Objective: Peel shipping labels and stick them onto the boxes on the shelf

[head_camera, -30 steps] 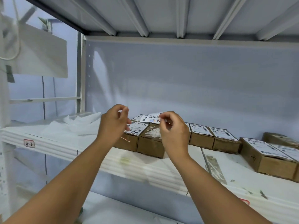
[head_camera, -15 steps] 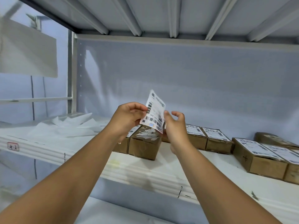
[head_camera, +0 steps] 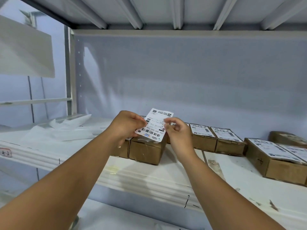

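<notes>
Label (head_camera: 155, 124) pinched btwn left hand (head_camera: 126, 126) & right hand (head_camera: 176, 132), above box (head_camera: 147, 147).

Cool, bluish-white light fills the scene evenly, fairly bright, with no lamp itself in view. On the glossy pale back panel (head_camera: 199, 77), up and left of the printed white paper shipping label (head_camera: 155, 125), broad soft streaks of glare slant downward. Just below the label, the brown cardboard box (head_camera: 146, 151) throws a faint grey shadow onto the white metal shelf (head_camera: 149, 178), and dim bands of shadow cross the shelf's front lip. The label is sharp, its barcodes crisp. Far left of it, the small red-edged tag (head_camera: 5, 152) is smeared. Above the label, the straight grey metal ribs (head_camera: 177, 12) fan out and bow towards the frame edges.
</notes>
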Available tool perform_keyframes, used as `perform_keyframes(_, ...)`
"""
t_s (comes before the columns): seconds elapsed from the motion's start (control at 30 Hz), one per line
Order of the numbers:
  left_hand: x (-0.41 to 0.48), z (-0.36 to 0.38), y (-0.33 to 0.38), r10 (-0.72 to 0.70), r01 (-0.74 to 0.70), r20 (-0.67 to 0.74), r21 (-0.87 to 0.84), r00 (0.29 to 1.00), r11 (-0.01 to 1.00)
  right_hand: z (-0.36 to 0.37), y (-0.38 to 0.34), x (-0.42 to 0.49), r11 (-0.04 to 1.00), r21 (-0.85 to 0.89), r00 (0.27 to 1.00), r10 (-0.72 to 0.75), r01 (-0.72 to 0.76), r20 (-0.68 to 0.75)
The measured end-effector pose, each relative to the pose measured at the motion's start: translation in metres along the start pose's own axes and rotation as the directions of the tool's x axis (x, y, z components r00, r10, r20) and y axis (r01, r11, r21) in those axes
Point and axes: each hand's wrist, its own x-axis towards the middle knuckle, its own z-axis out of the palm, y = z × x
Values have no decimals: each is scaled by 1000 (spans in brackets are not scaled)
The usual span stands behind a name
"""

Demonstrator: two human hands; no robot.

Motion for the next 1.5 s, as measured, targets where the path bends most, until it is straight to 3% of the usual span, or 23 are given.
perform_keyframes(0.3, 1, -2, -8, 46, -42, -10, 225, 999, 973, -1, 7, 2, 999, -34, 998, 9, -7, 61)
perform_keyframes(0.7, -5, 1, -6, 180, -145, -5, 573, 984, 806, -1, 11, -1, 988, -156, 997, 11, 2, 78)
perform_keyframes(1.5, 0, 6, -6, 235, -186, 29, 707, 971, 682, 1, 15, 0, 971, -238, 996, -12, 32, 83)
